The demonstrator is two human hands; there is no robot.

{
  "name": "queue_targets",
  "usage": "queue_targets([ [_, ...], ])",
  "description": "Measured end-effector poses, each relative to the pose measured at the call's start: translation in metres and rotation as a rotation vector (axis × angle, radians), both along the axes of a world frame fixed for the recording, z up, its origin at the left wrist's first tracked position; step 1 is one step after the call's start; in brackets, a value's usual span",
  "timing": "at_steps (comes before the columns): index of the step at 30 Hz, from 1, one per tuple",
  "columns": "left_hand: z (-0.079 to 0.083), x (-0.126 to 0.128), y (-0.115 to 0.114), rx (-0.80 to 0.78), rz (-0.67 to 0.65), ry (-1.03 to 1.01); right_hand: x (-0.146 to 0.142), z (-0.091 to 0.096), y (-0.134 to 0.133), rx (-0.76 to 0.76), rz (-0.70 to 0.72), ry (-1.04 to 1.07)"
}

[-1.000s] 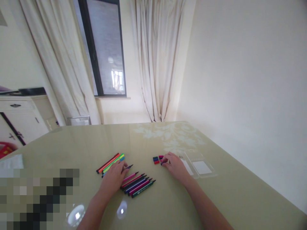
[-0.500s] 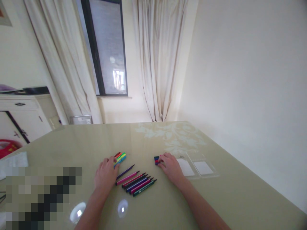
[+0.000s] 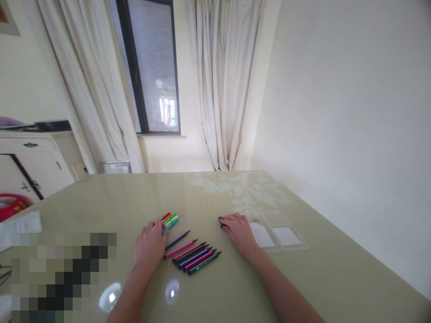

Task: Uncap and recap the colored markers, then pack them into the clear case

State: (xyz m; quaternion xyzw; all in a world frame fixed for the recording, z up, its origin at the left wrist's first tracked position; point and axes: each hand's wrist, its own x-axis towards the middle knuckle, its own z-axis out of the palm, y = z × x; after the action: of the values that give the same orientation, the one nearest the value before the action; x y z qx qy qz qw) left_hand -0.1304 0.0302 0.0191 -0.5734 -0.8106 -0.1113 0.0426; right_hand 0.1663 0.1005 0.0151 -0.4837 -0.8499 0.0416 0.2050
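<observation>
My left hand point(image 3: 151, 242) is closed around the near end of a small bundle of felt-tip pens point(image 3: 171, 220), whose orange, green, yellow and blue ends stick out past the fingers. Beside it, several uncapped felt-tip pens point(image 3: 197, 259) in pink, red, purple, black and dark green lie slantwise in a row, tips pointing away to the right. Farther right, my right hand point(image 3: 239, 231) rests on the table with its fingers closed over a few dark pen caps point(image 3: 221, 222); most of them are hidden beneath the fingers.
An opened clear plastic case point(image 3: 282, 233) with white inserts lies right of my right hand. All this stands on a glossy pale table point(image 3: 202, 296). At the left edge are a folded pale cloth or paper point(image 3: 25, 226) and a blurred-out patch. A wall runs along the right side.
My right hand's fingers have moved over the pen caps, so less of them shows now. The left hand stays on its pens; the whole view has shifted slightly.
</observation>
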Motion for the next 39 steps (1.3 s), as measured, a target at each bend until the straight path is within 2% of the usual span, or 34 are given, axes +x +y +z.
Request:
queue_targets([
  [7,0.001,-0.001,-0.001,-0.01,-0.031,-0.002,0.012,0.008,-0.002,0.082,-0.085,0.133],
  [11,0.0,0.006,0.004,-0.003,-0.173,-0.109,0.015,0.012,-0.008,0.082,-0.11,0.271],
  [15,0.003,0.033,0.006,0.064,-0.37,-0.228,0.002,0.014,-0.019,-0.007,0.052,0.454],
  [19,0.01,0.068,-0.004,0.192,-0.622,-0.422,-0.015,0.018,-0.033,-0.11,0.233,0.567],
  [22,0.014,0.085,-0.013,0.192,-0.709,-0.406,-0.017,0.024,-0.037,-0.14,0.313,0.579],
  [24,0.015,0.085,-0.015,0.151,-0.692,-0.358,-0.01,0.029,-0.033,-0.154,0.318,0.591],
  [26,0.014,0.077,-0.012,0.095,-0.595,-0.311,0.005,0.033,-0.024,-0.134,0.243,0.622],
  [29,0.009,0.052,-0.003,0.063,-0.386,-0.254,0.031,0.034,-0.006,-0.083,0.041,0.659],
  [32,-0.001,0.025,0.004,0.053,-0.237,-0.135,0.045,0.027,0.005,-0.172,-0.046,0.554],
  [35,-0.007,0.008,0.007,-0.013,-0.199,-0.132,0.042,0.018,0.005,-0.217,-0.041,0.366],
  [39,-0.005,0.0,0.007,-0.079,-0.235,-0.311,0.034,0.01,0.002,-0.196,-0.035,0.224],
])
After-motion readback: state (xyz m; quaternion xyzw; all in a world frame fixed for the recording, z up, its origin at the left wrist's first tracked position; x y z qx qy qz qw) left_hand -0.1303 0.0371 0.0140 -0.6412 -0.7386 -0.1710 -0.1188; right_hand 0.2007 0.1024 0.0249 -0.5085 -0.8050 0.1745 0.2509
